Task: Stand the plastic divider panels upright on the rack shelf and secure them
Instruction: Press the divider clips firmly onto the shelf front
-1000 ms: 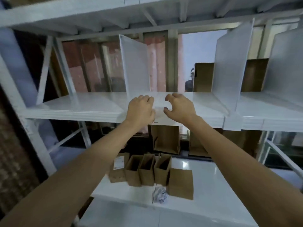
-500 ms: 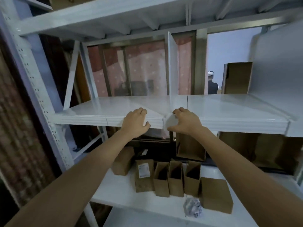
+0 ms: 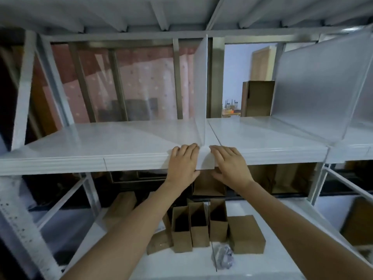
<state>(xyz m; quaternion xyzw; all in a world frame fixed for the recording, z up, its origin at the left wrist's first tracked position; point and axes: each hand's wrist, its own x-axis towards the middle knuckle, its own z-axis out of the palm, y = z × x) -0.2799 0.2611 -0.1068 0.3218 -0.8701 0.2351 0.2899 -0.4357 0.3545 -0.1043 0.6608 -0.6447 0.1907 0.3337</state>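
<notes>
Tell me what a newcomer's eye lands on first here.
First, the two hands at the shelf's front edge: the left hand and right hand press flat either side of a white tab folded over the lip. Between them a translucent divider stands upright, seen nearly edge-on. Below, brown cartons stand in a row on the lower shelf.

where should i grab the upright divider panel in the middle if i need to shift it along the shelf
Grip the divider panel low on its front vertical edge, coming from the open front of the shelf. It stands edge-on toward you, and its base tab folds over the shelf lip between both hands.
</notes>
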